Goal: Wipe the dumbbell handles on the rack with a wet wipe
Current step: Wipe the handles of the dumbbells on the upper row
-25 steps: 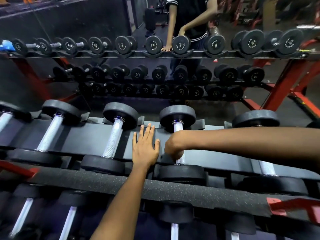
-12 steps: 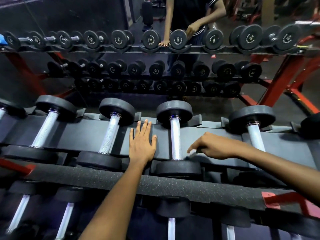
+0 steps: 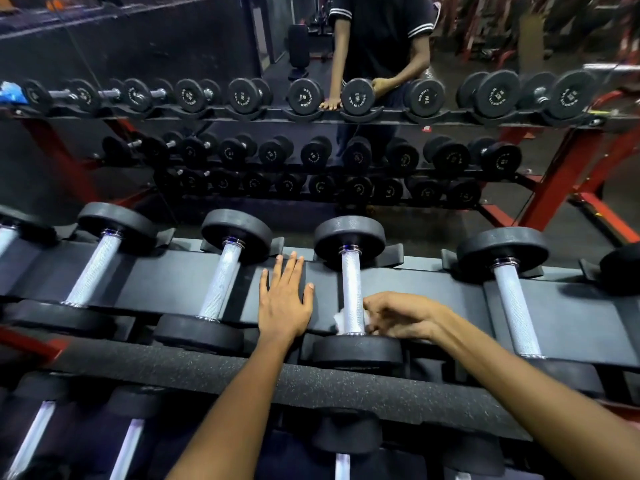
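Dumbbell handle, knurled silver metal (image 3: 352, 296), is lying in the top tier of the black metal rack (image 3: 166, 282), fourth from the left in the head view, running away from the camera between two black round rubber-coated weight heads. Far head (image 3: 349, 237) is sitting in a cradle at the rack's back edge; near head (image 3: 356, 349) is resting at the front edge.

Right hand (image 3: 398, 317) is reaching in from the right, fingers curled against the lower end of the handle just above the near head. It is pinching a small crumpled white wet wipe (image 3: 341, 320), which is showing on the left side of the handle and touching it.

Left hand (image 3: 285, 303) is lying flat, palm down, fingers straight and slightly spread, on the rack's black plate between this handle and the next knurled silver handle to the left (image 3: 221, 282). It is holding nothing.

Another knurled silver handle to the right (image 3: 516, 310) is sitting apart from both hands. A speckled black rubber front rail (image 3: 207, 372) is crossing under both forearms, with a lower tier of dumbbells (image 3: 341, 441) beneath it.

Beyond the rack, a wall mirror (image 3: 173, 46) is reflecting the dumbbell tiers and the person's dark, white-trimmed shirt.
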The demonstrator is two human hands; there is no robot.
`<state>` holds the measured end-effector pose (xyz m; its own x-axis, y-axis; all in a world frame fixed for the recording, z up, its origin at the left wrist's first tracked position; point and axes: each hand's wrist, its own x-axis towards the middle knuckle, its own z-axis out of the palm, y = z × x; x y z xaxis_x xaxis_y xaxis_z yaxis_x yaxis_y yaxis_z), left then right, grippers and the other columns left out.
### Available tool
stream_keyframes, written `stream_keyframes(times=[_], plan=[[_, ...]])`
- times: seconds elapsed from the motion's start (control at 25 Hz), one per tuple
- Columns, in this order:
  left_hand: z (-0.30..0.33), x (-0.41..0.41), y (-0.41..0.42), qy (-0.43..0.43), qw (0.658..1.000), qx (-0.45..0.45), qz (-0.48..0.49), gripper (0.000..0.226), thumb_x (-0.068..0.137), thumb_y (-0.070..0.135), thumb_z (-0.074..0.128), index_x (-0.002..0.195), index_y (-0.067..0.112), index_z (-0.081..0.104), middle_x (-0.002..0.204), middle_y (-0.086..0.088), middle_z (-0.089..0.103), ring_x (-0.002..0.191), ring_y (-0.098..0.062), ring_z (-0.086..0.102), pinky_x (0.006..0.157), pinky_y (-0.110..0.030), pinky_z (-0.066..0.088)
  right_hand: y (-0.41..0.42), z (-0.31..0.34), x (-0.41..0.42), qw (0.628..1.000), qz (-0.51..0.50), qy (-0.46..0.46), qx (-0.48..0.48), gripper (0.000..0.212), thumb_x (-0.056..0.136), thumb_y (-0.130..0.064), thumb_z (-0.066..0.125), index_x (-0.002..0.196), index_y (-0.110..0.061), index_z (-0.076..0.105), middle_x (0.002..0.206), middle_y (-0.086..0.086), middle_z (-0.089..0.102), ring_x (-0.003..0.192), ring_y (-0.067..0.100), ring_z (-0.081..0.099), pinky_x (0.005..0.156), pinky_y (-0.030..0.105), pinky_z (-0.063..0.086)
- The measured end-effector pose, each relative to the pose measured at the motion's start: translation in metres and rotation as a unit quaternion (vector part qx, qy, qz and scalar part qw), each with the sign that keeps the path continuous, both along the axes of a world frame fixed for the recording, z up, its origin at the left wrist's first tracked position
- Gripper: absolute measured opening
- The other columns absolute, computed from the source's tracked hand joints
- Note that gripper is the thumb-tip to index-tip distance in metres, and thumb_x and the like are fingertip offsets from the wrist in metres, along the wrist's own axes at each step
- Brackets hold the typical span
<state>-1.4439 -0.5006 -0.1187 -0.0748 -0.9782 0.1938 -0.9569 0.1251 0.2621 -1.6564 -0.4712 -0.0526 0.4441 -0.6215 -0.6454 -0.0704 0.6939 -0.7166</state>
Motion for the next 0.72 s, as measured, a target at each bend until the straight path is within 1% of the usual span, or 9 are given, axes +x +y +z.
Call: stream_keyframes(times=[0.08, 0.12, 0.2, 0.28, 0.4, 0.48, 0.56, 0.6, 0.72], plan=[[-0.001, 0.000, 0.001, 0.000, 1.000, -0.003, 0.000, 0.074, 0.087, 0.053, 0.004, 0.155, 0.026, 0.016, 0.162, 0.009, 0.009, 0.149, -0.009, -0.005, 0.121, -0.038, -0.005, 0.002, -0.004, 0.005, 0.999, 0.033, 0.015, -0.035, 0.009, 0.084, 0.003, 0.052, 0.086, -0.002, 0.059, 0.072, 0.008, 0.063, 0.064, 0.013, 0.055, 0.067, 0.020, 0.044], [0.000, 0.000, 0.002, 0.001, 1.000, -0.005, -0.001, 0.075, 0.086, 0.053, 0.003, 0.155, 0.026, 0.016, 0.162, 0.009, 0.009, 0.149, -0.009, -0.005, 0.121, -0.037, -0.006, 0.003, -0.001, 0.003, 0.995, 0.062, 0.047, -0.056, 0.002, 0.084, -0.003, 0.061, 0.083, -0.003, 0.059, 0.070, 0.007, 0.063, 0.062, 0.012, 0.054, 0.062, 0.018, 0.043], [0.001, 0.000, 0.002, 0.004, 1.000, -0.003, -0.002, 0.075, 0.086, 0.054, 0.003, 0.155, 0.026, 0.015, 0.162, 0.009, 0.008, 0.149, -0.008, -0.005, 0.121, -0.037, -0.007, -0.002, 0.010, -0.009, 0.990, 0.046, 0.100, -0.091, 0.015, 0.086, -0.002, 0.061, 0.073, -0.002, 0.055, 0.060, 0.007, 0.063, 0.055, 0.013, 0.063, 0.050, 0.016, 0.048], [0.001, 0.000, 0.002, 0.007, 1.000, -0.004, -0.002, 0.075, 0.086, 0.054, 0.003, 0.155, 0.026, 0.015, 0.162, 0.009, 0.009, 0.149, -0.008, -0.005, 0.120, -0.037, -0.007, -0.010, 0.021, -0.013, 0.985, -0.084, 0.099, -0.114, 0.016, 0.089, 0.009, 0.052, 0.074, 0.004, 0.053, 0.056, 0.011, 0.063, 0.054, 0.019, 0.068, 0.049, 0.021, 0.055], [0.002, -0.001, 0.002, 0.013, 1.000, -0.005, -0.001, 0.075, 0.086, 0.054, 0.003, 0.155, 0.026, 0.016, 0.162, 0.009, 0.009, 0.149, -0.008, -0.004, 0.121, -0.037, -0.006, -0.038, 0.029, 0.000, 0.966, -0.233, 0.068, -0.090, 0.017, 0.092, 0.010, 0.040, 0.080, 0.003, 0.051, 0.073, 0.016, 0.058, 0.068, 0.029, 0.065, 0.061, 0.034, 0.059], [0.001, -0.001, 0.003, 0.007, 1.000, -0.002, 0.000, 0.076, 0.086, 0.054, 0.002, 0.155, 0.027, 0.015, 0.162, 0.009, 0.008, 0.148, -0.007, -0.006, 0.121, -0.037, -0.006, -0.048, 0.040, 0.012, 0.976, -0.210, 0.028, -0.043, 0.019, 0.093, 0.001, 0.039, 0.078, -0.005, 0.049, 0.071, 0.011, 0.052, 0.067, 0.025, 0.054, 0.063, 0.032, 0.051], [0.001, 0.000, 0.003, 0.006, 1.000, -0.004, 0.002, 0.076, 0.086, 0.054, 0.002, 0.155, 0.027, 0.014, 0.162, 0.010, 0.008, 0.147, -0.005, -0.009, 0.121, -0.037, -0.006, -0.049, 0.051, 0.024, 0.985, -0.163, 0.032, -0.047, 0.020, 0.092, -0.007, 0.044, 0.074, -0.013, 0.049, 0.059, 0.001, 0.042, 0.055, 0.014, 0.033, 0.054, 0.024, 0.032], [0.001, 0.000, 0.002, 0.006, 1.000, -0.004, 0.002, 0.075, 0.086, 0.055, 0.002, 0.155, 0.027, 0.014, 0.162, 0.010, 0.008, 0.145, -0.003, -0.011, 0.121, -0.036, -0.006, -0.048, 0.055, 0.030, 0.984, -0.156, 0.048, -0.068, 0.020, 0.092, -0.008, 0.047, 0.072, -0.014, 0.050, 0.057, -0.002, 0.042, 0.055, 0.012, 0.029, 0.053, 0.023, 0.026], [0.001, 0.000, 0.001, 0.009, 1.000, -0.008, -0.002, 0.075, 0.087, 0.055, 0.003, 0.155, 0.027, 0.016, 0.162, 0.009, 0.009, 0.145, -0.003, -0.010, 0.121, -0.036, -0.007, -0.044, 0.062, 0.045, 0.975, -0.168, 0.092, -0.114, 0.016, 0.089, -0.007, 0.054, 0.075, -0.014, 0.052, 0.072, -0.001, 0.047, 0.064, 0.010, 0.040, 0.058, 0.024, 0.032]])
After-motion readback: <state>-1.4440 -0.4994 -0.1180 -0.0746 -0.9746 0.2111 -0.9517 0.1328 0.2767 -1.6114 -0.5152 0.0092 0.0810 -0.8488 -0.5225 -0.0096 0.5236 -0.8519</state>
